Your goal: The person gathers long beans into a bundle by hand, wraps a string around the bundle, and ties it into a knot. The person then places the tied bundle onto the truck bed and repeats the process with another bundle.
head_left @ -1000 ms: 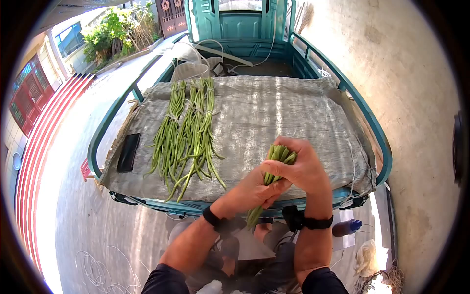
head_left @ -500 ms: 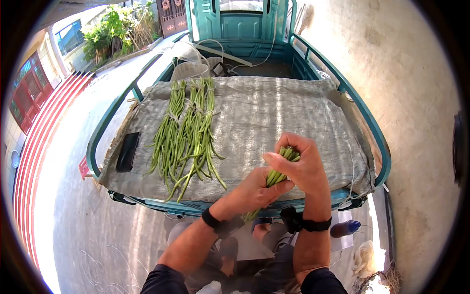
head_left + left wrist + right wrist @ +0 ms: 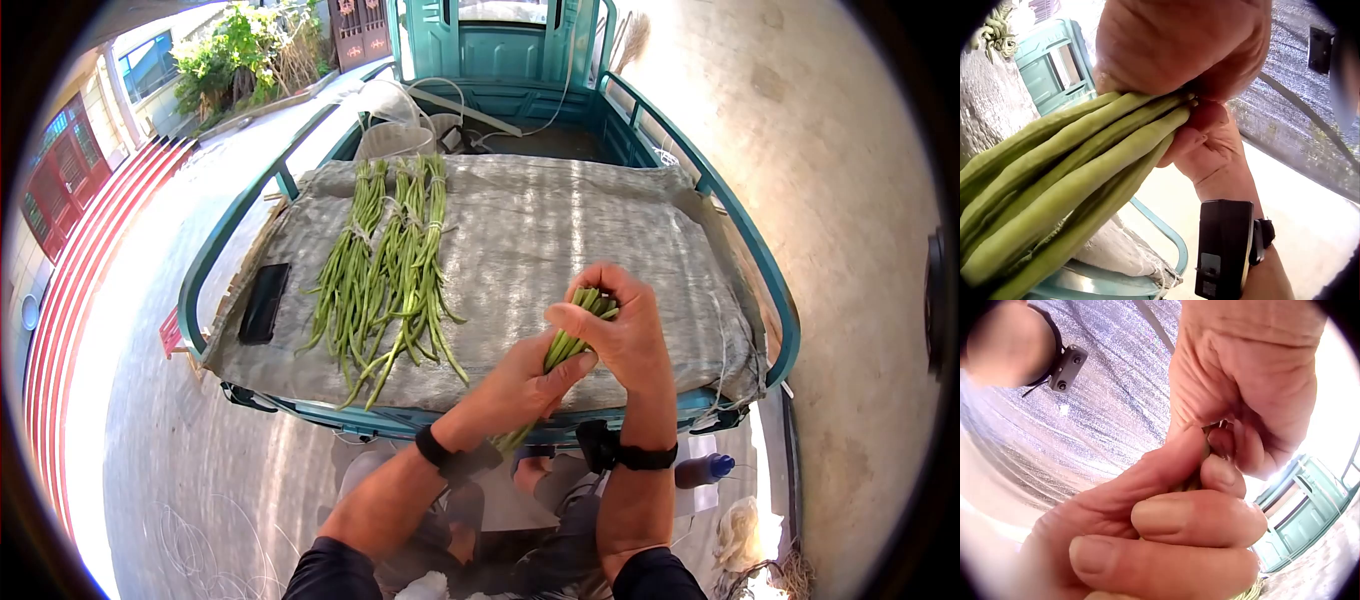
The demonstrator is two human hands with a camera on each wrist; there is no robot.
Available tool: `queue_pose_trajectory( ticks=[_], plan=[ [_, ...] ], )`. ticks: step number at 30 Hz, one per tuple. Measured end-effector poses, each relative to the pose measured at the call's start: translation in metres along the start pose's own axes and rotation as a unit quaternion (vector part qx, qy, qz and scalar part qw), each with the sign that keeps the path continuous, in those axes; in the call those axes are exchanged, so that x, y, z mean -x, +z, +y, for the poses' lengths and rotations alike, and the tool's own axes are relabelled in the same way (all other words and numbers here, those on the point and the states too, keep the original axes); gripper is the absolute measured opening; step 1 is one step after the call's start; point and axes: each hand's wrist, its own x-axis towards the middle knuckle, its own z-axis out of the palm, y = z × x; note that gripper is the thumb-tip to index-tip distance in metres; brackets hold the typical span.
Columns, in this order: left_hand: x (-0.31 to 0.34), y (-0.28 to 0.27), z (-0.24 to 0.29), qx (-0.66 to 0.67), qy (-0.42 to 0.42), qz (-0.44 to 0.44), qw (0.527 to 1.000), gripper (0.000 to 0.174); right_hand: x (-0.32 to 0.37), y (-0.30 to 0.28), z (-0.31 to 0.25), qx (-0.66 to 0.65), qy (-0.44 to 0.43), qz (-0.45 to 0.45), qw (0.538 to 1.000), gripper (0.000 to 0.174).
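Note:
A bunch of long green beans (image 3: 568, 343) is held between both hands over the front edge of the covered truck bed, its lower ends showing below. The left hand (image 3: 515, 385) grips the bunch around its middle, thumb across it. Above it, the right hand (image 3: 628, 325) curls its fingers round the top ends, thumb beside them. Several beans (image 3: 1079, 165) cross the left wrist view up to the fingers. Fingers hide most of the bunch in the right wrist view. Tied bundles of beans (image 3: 385, 270) lie on the grey cover (image 3: 530, 230), to the left.
A black phone-like object (image 3: 264, 304) lies at the cover's left. Teal rails (image 3: 750, 250) flank the bed; a white bucket (image 3: 395, 141) stands behind the bundles. Below right are a dark bottle (image 3: 703, 470) and a plastic bag (image 3: 738, 535) on the ground.
The right thumb has lifted from across the beans to beside their top ends. Both hands have moved up slightly with the bunch, and the head view has shifted a little.

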Motion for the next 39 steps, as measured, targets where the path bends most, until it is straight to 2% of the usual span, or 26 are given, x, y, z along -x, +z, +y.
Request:
queue_pose_trajectory(
  ticks=[2,5,8,11,14,17,20,26,39],
  plan=[
    [-0.003,0.001,-0.005,0.010,0.021,0.030,0.999,0.029,-0.001,0.006,0.000,-0.026,-0.014,0.029,0.999,0.027],
    [-0.009,0.007,-0.010,-0.011,0.088,0.118,0.989,0.029,-0.002,0.006,0.000,0.021,-0.069,0.079,0.994,0.030],
    [-0.011,0.006,-0.015,-0.050,0.099,0.150,0.982,0.030,-0.003,0.002,0.002,0.074,-0.084,0.138,0.984,0.025],
    [-0.005,0.007,0.000,-0.036,-0.025,0.184,0.982,0.030,0.001,-0.006,-0.001,0.010,-0.011,0.113,0.994,0.019],
    [-0.011,0.007,-0.013,-0.072,0.023,0.225,0.971,0.029,0.008,0.001,-0.012,0.061,0.015,0.035,0.997,0.017],
    [-0.012,0.010,-0.022,-0.150,0.110,0.261,0.947,0.024,0.009,0.011,-0.004,0.086,0.032,-0.019,0.996,0.020],
    [-0.012,0.011,-0.027,-0.150,0.143,0.265,0.942,0.022,0.008,0.016,-0.009,0.155,0.011,0.009,0.988,0.024],
    [-0.011,0.017,-0.022,-0.203,0.137,0.291,0.925,0.021,0.010,0.019,-0.016,0.197,0.019,0.035,0.980,0.024],
    [-0.011,0.016,-0.023,-0.180,0.124,0.304,0.927,0.016,0.009,0.023,-0.011,0.145,0.051,0.018,0.988,0.018]
  ],
)
